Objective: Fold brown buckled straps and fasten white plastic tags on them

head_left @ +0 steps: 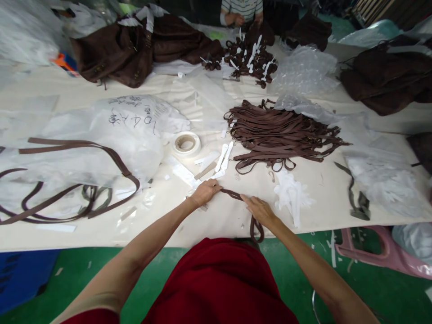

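Observation:
Near the front edge of the table, a brown strap (231, 194) runs between my two hands. My left hand (205, 192) is closed on one end of it. Further along, my right hand (259, 210) grips the same strap, and a loop of it hangs below that hand over the table edge. Just beyond my left hand lie white plastic strips (222, 158) and scraps of paper. A pile of brown straps (276, 130) with small metal fittings lies ahead of my right hand. White ties (293, 195) are heaped to the right of that hand.
A roll of white tape (186, 144) lies ahead. Loose straps (114, 157) and plastic bags (135, 135) cover the left side. Brown bags (118, 49) stand at the back, where another person (241, 13) works. A pink stool (367, 249) is at lower right.

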Demonstrator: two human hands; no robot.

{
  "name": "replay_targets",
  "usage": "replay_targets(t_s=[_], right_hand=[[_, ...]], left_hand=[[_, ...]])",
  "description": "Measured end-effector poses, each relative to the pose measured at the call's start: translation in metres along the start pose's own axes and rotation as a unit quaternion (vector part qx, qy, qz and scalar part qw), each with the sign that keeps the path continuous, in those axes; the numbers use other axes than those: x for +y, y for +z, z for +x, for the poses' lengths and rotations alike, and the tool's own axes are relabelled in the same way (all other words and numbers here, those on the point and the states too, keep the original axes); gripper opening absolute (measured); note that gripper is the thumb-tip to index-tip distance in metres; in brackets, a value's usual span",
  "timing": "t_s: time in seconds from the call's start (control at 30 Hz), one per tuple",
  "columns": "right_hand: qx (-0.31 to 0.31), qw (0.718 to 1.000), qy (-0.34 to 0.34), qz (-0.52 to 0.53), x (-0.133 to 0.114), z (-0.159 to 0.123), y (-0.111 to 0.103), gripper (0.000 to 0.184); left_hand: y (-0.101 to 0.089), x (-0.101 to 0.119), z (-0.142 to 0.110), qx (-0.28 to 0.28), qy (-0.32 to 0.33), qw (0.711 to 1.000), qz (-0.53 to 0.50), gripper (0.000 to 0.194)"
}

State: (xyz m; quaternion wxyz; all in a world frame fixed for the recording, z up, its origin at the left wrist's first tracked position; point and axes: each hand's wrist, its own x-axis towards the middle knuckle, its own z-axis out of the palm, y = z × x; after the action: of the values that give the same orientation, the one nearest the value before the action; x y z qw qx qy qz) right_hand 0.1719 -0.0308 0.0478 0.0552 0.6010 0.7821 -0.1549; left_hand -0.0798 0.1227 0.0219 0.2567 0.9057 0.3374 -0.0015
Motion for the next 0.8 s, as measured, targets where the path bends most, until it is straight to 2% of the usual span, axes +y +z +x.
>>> replay_targets(t_s=[0.1, 0.2, 0.27, 0.37, 0.43, 0.5, 0.57, 0.7, 0.8], right_hand=[[-0.047, 0.990, -0.133, -0.015, 0.013, 0.000, 0.002, 0.047], [-0.055, 0.972, -0.228, -0.027, 0.025, 0.002, -0.002, 0.045], [-0.038, 0.964, -0.259, -0.046, 0.031, 0.003, -0.005, 0.042], [0.021, 0.954, -0.289, -0.074, 0.035, 0.007, -0.007, 0.031], [0.063, 0.947, -0.308, -0.072, 0.034, 0.011, -0.005, 0.023], [0.079, 0.941, -0.324, -0.061, 0.031, 0.017, -0.001, 0.023], [0.073, 0.948, -0.304, -0.052, 0.026, 0.021, 0.003, 0.023], [0.091, 0.977, -0.186, -0.041, 0.017, 0.022, 0.011, 0.021], [0.109, 0.985, -0.129, -0.039, 0.011, 0.018, 0.017, 0.021]], left_hand=[[0.005, -0.004, 0.003, 0.012, 0.000, 1.000, 0.010, 0.027], [0.008, -0.006, 0.004, 0.015, 0.006, 1.000, 0.025, 0.028], [0.007, -0.007, 0.003, 0.012, 0.013, 0.999, 0.035, 0.028], [0.004, -0.005, 0.003, 0.007, 0.025, 0.998, 0.049, 0.029], [0.002, -0.002, 0.003, 0.003, 0.032, 0.998, 0.056, 0.030], [0.001, 0.002, 0.004, 0.000, 0.039, 0.997, 0.061, 0.031], [0.001, 0.008, 0.005, -0.003, 0.045, 0.997, 0.066, 0.030], [0.005, 0.021, 0.005, -0.007, 0.054, 0.996, 0.072, 0.028], [0.009, 0.028, 0.002, -0.011, 0.059, 0.996, 0.073, 0.026]])
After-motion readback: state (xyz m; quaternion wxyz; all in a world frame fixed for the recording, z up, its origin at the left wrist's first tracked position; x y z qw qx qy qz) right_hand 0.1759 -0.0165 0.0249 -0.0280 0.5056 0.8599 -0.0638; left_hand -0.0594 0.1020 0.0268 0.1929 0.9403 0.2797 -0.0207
